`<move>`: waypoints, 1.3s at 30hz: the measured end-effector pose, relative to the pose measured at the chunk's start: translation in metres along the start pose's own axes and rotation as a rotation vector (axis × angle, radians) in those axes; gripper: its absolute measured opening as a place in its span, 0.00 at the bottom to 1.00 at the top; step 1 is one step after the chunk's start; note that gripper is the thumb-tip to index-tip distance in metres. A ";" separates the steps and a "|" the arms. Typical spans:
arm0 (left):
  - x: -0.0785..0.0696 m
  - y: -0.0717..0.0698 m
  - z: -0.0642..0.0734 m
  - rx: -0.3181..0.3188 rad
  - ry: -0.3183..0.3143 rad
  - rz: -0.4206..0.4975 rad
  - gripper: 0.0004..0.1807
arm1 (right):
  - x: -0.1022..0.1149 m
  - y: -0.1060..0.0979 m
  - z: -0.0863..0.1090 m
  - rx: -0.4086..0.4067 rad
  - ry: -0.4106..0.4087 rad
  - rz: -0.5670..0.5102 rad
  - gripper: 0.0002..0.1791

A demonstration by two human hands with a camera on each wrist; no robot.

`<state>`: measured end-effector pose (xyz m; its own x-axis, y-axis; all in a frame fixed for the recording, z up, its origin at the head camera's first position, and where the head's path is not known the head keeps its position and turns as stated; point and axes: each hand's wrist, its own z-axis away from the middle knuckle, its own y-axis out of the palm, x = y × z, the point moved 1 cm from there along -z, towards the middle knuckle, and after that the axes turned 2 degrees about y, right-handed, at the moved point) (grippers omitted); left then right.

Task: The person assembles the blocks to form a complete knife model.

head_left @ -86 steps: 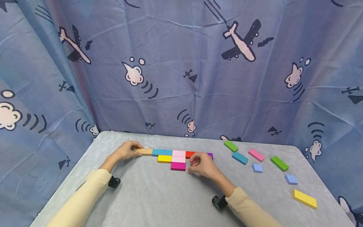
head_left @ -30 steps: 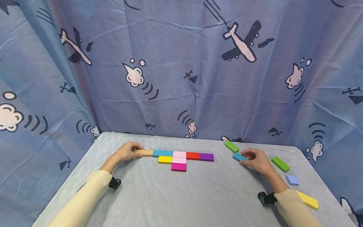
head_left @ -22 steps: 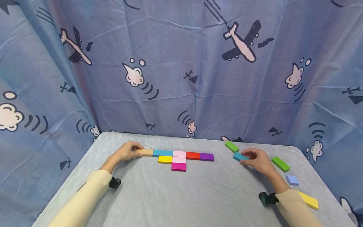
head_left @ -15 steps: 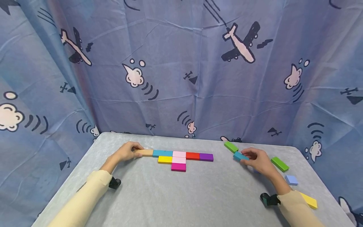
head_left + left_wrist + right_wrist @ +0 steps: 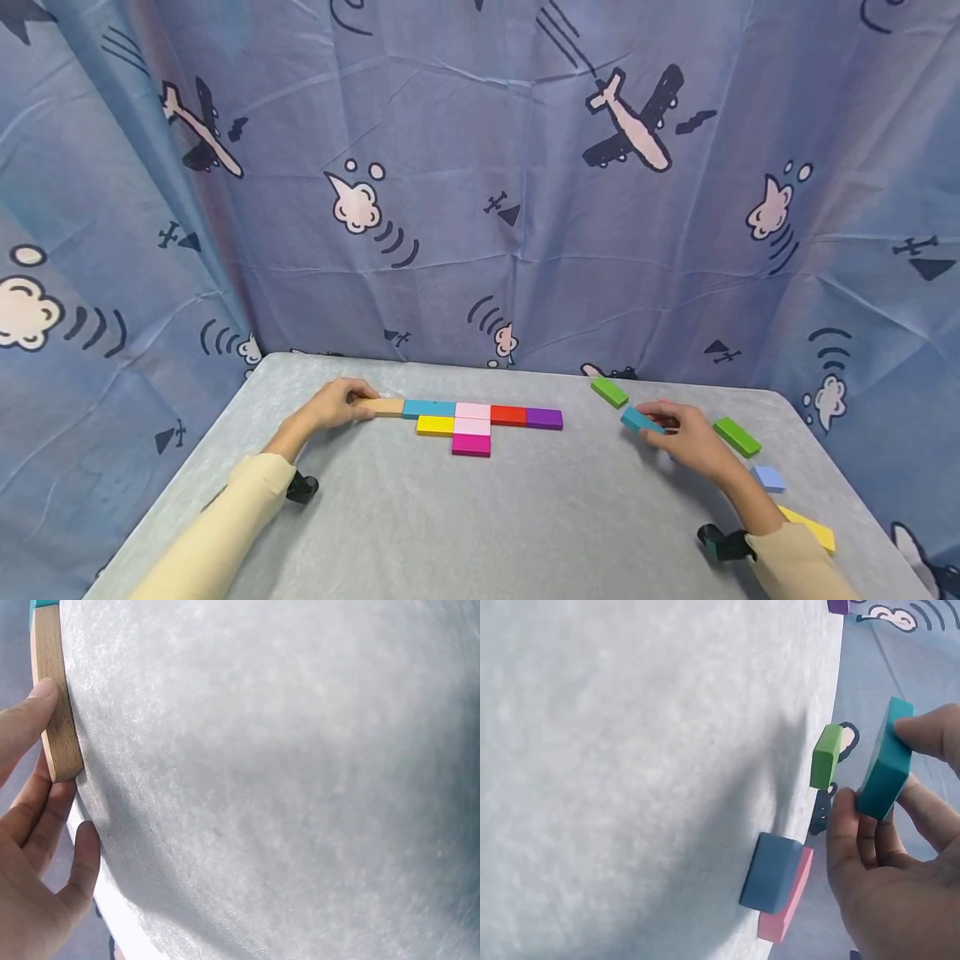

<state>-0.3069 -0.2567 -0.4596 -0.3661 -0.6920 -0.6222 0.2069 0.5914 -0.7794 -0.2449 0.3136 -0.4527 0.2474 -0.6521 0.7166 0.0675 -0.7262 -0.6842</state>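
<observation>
My left hand (image 5: 335, 405) grips a plain wooden block (image 5: 388, 407) at the left end of a row, thumb on its near side in the left wrist view. The row continues with a teal block (image 5: 429, 409), a light pink one (image 5: 472, 411), a red one (image 5: 508, 415) and a purple one (image 5: 544, 419). Below sit a yellow block (image 5: 435, 426), a second light pink block (image 5: 472, 427) and a magenta block (image 5: 471, 445). On the right, my right hand (image 5: 693, 439) pinches another teal block (image 5: 887, 761), raised above the table between thumb and fingers.
Beyond the right hand lies a green block (image 5: 609, 392); another green block (image 5: 737, 437) and a light blue block (image 5: 768, 478) lie rightward. A yellow block (image 5: 810, 529) is partly behind the sleeve. The right wrist view shows a blue block (image 5: 771, 871) and a pink block (image 5: 789, 900).
My right hand has gone from the row to the loose teal block at the right, taken hold of it and raised it slightly. The left hand stays on the wooden block.
</observation>
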 end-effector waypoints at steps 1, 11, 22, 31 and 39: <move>0.001 0.000 0.000 0.000 -0.001 -0.001 0.10 | 0.002 0.000 0.001 -0.002 -0.011 -0.005 0.20; 0.000 0.000 0.000 0.001 -0.012 0.004 0.10 | 0.015 0.008 0.006 0.015 -0.080 -0.043 0.21; 0.001 0.000 -0.002 0.001 -0.018 0.012 0.10 | 0.029 0.024 0.001 0.032 -0.118 -0.134 0.20; -0.001 0.000 -0.001 -0.004 -0.002 0.017 0.10 | 0.044 0.043 -0.012 0.096 -0.177 -0.149 0.18; -0.001 -0.001 0.000 -0.004 0.004 0.017 0.11 | 0.057 0.059 -0.025 0.165 -0.180 -0.177 0.20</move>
<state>-0.3062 -0.2562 -0.4582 -0.3666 -0.6800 -0.6350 0.2091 0.6049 -0.7684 -0.2508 0.2280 -0.4484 0.3844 -0.4588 0.8011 0.2773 -0.7703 -0.5743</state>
